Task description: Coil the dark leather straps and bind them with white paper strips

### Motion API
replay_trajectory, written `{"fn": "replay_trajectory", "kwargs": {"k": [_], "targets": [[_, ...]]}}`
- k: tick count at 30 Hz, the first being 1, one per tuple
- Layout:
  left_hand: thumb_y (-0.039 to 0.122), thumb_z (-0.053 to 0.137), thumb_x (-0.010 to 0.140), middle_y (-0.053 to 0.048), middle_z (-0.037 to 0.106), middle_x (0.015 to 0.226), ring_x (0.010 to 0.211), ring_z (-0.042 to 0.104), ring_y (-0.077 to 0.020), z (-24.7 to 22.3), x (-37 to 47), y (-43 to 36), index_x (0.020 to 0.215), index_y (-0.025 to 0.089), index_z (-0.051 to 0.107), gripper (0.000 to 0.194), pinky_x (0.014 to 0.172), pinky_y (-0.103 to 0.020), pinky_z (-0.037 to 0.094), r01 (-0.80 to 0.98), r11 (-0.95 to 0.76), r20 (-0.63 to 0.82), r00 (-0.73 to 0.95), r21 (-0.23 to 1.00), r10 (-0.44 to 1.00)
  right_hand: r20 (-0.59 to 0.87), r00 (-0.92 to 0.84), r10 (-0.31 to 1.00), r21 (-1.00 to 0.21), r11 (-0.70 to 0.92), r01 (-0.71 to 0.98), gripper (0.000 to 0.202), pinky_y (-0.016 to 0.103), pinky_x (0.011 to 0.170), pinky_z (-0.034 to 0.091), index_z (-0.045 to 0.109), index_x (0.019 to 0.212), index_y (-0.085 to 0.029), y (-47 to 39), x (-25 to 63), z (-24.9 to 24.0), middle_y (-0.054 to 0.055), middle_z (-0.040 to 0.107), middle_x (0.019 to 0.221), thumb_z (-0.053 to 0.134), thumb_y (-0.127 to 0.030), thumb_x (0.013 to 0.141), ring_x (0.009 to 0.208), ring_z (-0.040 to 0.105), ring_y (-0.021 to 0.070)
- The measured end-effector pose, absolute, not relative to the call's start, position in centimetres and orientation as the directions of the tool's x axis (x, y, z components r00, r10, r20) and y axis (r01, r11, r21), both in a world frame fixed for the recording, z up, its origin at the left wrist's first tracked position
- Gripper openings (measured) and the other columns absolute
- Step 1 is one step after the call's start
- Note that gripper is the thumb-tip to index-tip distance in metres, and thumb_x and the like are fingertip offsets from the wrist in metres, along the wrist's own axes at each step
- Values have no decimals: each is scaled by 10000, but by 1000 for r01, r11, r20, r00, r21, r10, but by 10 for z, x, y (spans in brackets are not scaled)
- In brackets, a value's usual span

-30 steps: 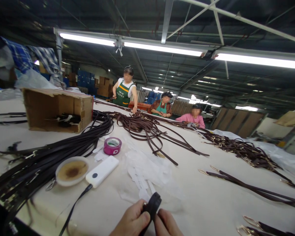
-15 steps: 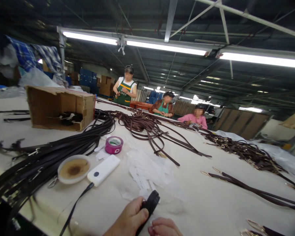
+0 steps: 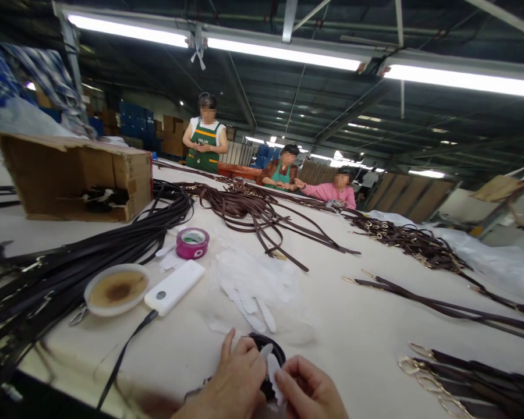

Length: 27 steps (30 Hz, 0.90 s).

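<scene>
Change: a white strip (image 3: 272,368) is now pinched by both hands over the coiled black strap (image 3: 274,349).
Left hand (image 3: 233,381): clamped on the strap.
Right hand (image 3: 308,391): closed on the strip.
Worktop (image 3: 367,343): white, strewn with belts, under factory strip lights.

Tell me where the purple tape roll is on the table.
In the head view, the purple tape roll lies left of centre on the white table, beside the black strap bundle and just beyond the white power bank.
</scene>
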<state>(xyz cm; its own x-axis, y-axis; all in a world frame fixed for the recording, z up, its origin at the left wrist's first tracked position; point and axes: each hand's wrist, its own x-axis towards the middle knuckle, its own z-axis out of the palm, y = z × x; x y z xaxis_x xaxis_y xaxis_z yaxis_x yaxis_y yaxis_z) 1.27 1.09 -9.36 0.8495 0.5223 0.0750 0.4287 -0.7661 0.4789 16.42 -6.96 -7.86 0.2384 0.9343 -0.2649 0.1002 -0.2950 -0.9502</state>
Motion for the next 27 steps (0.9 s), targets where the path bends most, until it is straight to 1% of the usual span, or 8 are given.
{"fn": "replay_trajectory", "kwargs": {"k": [3, 6, 11, 15, 18, 21, 24, 27], "targets": [[231, 545, 803, -78, 644, 1039, 1128, 444, -266, -97, 11, 8, 1023, 199, 592, 227, 1119, -632, 106, 373, -801, 155, 858, 468, 490, -279, 246, 928, -943, -313, 110, 398, 182, 341, 185, 493, 666, -205, -72, 164, -72, -93, 448, 412, 664, -564, 679, 329, 338, 42], [215, 542, 820, -77, 647, 1073, 1151, 445, -264, -102, 10, 8, 1019, 199, 592, 205, 1132, -611, 73, 349, -826, 213, 854, 442, 475, -274, 264, 925, -942, -314, 123, 322, 197, 330, 176, 507, 651, -203, -71, 163, -62, -92, 434, 432, 627, -502, 653, 320, 313, 41], [197, 554, 824, -44, 653, 1008, 1136, 458, -248, -120, 12, 10, 955, 212, 587, 135, 1146, -547, -41, 331, -891, 354, 829, 310, 432, -258, 279, 925, -937, -310, 161, 257, 206, 334, 192, 496, 602, -200, -65, 163, -60, -80, 443, 433, 570, -442, 648, 320, 319, 39], [253, 593, 847, -5, 641, 953, 1108, 466, -217, -132, 14, 14, 937, 230, 574, 95, 1146, -471, -134, 296, -931, 466, 807, 212, 363, -294, 263, 919, -942, -325, 82, 196, 207, 314, 184, 485, 657, -213, -61, 166, -68, -113, 425, 408, 596, -365, 603, 295, 280, 38], [295, 613, 861, 11, 634, 923, 1084, 466, -200, -139, 14, 18, 900, 232, 582, 81, 1157, -462, -113, 285, -941, 509, 792, 181, 338, -304, 205, 930, -948, -317, 31, 311, 197, 316, 192, 528, 853, -198, -60, 170, -64, -149, 423, 444, 612, -307, 573, 310, 260, 37], [274, 595, 884, 20, 637, 929, 1088, 465, -183, -138, 13, 21, 906, 232, 595, 47, 1163, -463, -81, 276, -945, 500, 801, 178, 328, -325, 159, 932, -939, -338, 62, 489, 196, 324, 202, 523, 1033, -179, -60, 172, -52, -156, 443, 479, 590, -268, 557, 336, 264, 42], [252, 592, 888, 27, 638, 947, 1090, 467, -177, -129, 10, 20, 935, 236, 593, 50, 1160, -452, -80, 252, -949, 477, 821, 190, 314, -307, 121, 944, -937, -323, 136, 512, 200, 351, 197, 544, 1085, -161, -59, 173, -41, -138, 474, 493, 585, -212, 577, 368, 294, 48], [204, 573, 894, 41, 629, 951, 1090, 467, -160, -122, 8, 19, 949, 241, 578, 66, 1160, -419, -93, 232, -947, 461, 831, 222, 312, -243, 87, 966, -944, -256, 209, 422, 198, 408, 224, 602, 1025, -161, -56, 173, -36, -112, 512, 516, 586, -143, 604, 424, 354, 51]]}}
